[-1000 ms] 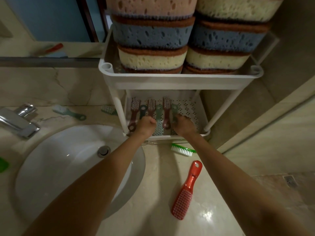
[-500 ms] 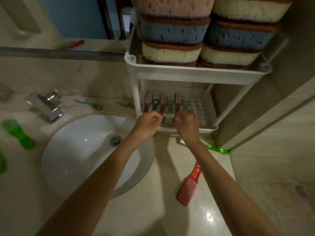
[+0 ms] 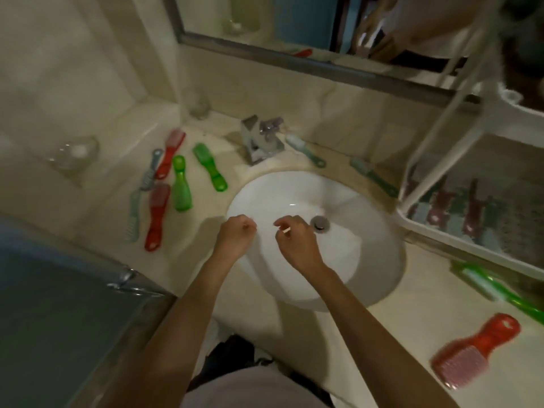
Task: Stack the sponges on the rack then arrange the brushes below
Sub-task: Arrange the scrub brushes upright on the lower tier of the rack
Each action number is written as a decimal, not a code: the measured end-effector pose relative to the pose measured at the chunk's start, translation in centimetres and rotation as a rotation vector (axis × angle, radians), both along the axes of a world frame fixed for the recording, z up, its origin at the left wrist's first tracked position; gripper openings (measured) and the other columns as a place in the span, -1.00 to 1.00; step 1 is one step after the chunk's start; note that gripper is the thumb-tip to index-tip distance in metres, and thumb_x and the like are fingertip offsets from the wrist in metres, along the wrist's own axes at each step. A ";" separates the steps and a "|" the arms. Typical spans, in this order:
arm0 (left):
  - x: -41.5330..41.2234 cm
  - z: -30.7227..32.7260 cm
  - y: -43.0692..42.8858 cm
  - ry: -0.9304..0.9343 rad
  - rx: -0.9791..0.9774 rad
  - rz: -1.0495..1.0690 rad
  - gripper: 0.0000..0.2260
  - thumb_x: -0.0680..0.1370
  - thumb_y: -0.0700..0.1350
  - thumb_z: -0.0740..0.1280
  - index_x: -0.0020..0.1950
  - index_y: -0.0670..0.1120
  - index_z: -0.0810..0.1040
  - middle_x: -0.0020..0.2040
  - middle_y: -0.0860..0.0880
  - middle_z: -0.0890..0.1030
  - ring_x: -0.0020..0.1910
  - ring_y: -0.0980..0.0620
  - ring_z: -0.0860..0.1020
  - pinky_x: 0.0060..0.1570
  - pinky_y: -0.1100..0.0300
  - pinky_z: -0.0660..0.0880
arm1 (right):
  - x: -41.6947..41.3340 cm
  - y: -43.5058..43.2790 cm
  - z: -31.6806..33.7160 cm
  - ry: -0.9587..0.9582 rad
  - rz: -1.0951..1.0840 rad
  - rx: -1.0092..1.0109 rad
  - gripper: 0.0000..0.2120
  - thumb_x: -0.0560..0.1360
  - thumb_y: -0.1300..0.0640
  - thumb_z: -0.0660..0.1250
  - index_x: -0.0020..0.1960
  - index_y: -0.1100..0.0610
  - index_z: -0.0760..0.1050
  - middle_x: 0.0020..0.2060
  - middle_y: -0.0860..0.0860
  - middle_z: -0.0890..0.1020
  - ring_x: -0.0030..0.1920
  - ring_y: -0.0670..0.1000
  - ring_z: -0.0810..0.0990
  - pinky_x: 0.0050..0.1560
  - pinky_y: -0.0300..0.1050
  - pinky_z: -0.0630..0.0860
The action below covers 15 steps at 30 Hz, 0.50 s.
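My left hand and my right hand hover over the white sink, both loosely curled and holding nothing. The white rack stands at the right edge; several red and teal brushes lie in a row on its lower shelf. The sponges are out of view. Left of the sink lie loose brushes: two green, two red and grey ones. A red brush and a green brush lie on the counter at the right.
A chrome faucet stands behind the sink, with two teal brushes beside it along the wall. Glass jars sit at the far left. A mirror hangs above. A dark glass panel borders the counter at lower left.
Both hands have pulled back from the rack's lower shelf to over the sink. The view has swung left, so the rack now sits at the right edge and the left brushes show.
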<state>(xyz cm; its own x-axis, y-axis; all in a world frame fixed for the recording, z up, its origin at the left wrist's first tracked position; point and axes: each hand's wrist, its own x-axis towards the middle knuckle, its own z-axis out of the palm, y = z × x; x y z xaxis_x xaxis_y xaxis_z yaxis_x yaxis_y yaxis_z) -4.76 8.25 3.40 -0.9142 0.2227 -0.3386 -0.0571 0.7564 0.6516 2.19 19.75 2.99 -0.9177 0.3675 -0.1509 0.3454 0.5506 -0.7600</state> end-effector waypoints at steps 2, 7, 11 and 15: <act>-2.5 -0.3 -2.9 -0.001 -0.019 0.020 -0.75 0.57 -0.14 0.19 -0.08 -0.27 0.59 -0.01 -0.27 0.64 0.04 -0.23 0.58 0.01 0.07 0.46 | -2.9 -2.8 -0.4 -0.046 0.048 0.001 -0.74 0.51 0.27 0.20 0.15 0.20 0.54 0.15 0.14 0.55 0.10 0.09 0.55 0.08 -0.25 0.34; -9.3 -1.2 -10.1 0.009 -0.023 0.046 -0.79 0.54 -0.22 0.23 -0.13 -0.29 0.61 -0.05 -0.29 0.65 0.02 -0.21 0.59 -0.07 0.08 0.43 | -10.1 -9.4 -1.0 -0.128 0.160 0.023 -0.72 0.52 0.24 0.19 0.18 0.22 0.53 0.17 0.16 0.56 0.15 0.12 0.54 0.15 -0.13 0.39; -14.0 -1.6 -14.5 0.051 -0.081 0.110 -0.77 0.56 -0.23 0.18 -0.03 -0.30 0.61 -0.01 -0.20 0.62 0.00 -0.13 0.57 -0.13 0.18 0.33 | -15.2 -13.6 -1.5 -0.170 0.221 0.040 -0.73 0.52 0.25 0.18 0.15 0.26 0.54 0.13 0.21 0.58 0.15 0.18 0.54 0.11 -0.09 0.40; -17.9 -2.9 -18.4 0.085 -0.205 0.358 -0.74 0.56 -0.17 0.22 0.16 -0.29 0.49 0.16 -0.25 0.55 0.11 -0.20 0.53 -0.11 0.15 0.36 | -19.4 -16.7 -2.1 -0.199 0.247 0.056 -0.74 0.53 0.25 0.15 0.05 0.32 0.57 0.05 0.27 0.61 0.08 0.26 0.56 0.06 0.00 0.45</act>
<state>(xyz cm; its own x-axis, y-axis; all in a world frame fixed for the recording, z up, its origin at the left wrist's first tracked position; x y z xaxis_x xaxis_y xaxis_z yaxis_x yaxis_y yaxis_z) -22.63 -10.20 0.51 -0.9482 -0.1781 -0.2631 -0.2923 0.8134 0.5029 -17.22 3.01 0.86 -0.9348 0.1505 -0.3217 0.3348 0.6755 -0.6570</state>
